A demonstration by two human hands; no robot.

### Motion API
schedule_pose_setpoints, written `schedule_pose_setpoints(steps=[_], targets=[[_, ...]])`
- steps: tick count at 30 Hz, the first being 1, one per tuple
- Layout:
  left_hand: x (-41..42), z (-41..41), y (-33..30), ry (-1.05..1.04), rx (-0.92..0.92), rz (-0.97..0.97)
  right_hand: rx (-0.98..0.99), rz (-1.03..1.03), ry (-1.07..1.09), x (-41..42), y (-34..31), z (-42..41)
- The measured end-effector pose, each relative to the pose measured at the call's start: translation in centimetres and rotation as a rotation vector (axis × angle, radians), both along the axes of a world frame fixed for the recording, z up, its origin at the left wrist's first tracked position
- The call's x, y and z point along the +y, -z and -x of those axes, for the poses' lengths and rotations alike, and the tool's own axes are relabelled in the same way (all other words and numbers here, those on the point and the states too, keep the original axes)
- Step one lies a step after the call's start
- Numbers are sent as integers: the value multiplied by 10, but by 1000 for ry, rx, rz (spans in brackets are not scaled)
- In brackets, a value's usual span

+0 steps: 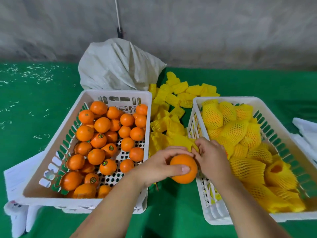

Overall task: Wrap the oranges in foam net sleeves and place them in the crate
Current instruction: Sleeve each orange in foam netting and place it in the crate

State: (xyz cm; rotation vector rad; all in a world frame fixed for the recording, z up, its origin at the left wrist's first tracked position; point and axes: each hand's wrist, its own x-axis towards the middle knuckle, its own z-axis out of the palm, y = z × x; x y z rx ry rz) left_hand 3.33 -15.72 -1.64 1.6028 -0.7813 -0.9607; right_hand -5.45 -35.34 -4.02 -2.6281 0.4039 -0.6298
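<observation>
Left hand [159,166]: nearest the camera, fingers curled round a bare orange [184,169], thumb across its front, steadying it between the crates for sleeving
Right hand [210,158]: fingertips pinch a yellow foam net sleeve [185,140] from the loose pile, just beside the orange
Left crate [120,94]: unwrapped oranges, within the left hand's reach
Right crate [223,100]: sleeved oranges, about half full by the look of it
Surface [34,100]: green cover

I see the sleeve pile [169,107] between the orange crate [51,134] on its left and the wrapped-fruit crate [281,133] on its right, sack [118,66] behind.
</observation>
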Motion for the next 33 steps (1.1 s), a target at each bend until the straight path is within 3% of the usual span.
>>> schedule_pose_setpoints(steps=[3,7,12,16,20,26,29,33], targets=[[-4,-4,9,28,-46,-98,-32,-124,16,-3,5,-1],[-15,-1,22,-74,-192,-181,24,-128,-27,-3,11,-1],[-25,3,30,-369,-73,5,-25,-143,-187,1,12,7],[-26,4,29,-358,19,122,-59,-208,-217,9,13,15],[-27,3,21,-501,115,132,-71,-271,-235,13,14,22],[-9,4,26,-110,-95,9,-17,-242,-183,13,10,23],[-11,7,28,-157,-223,14,-38,-234,-172,12,10,24],[-15,6,34,-277,-263,56,-87,-240,-154,11,9,24]])
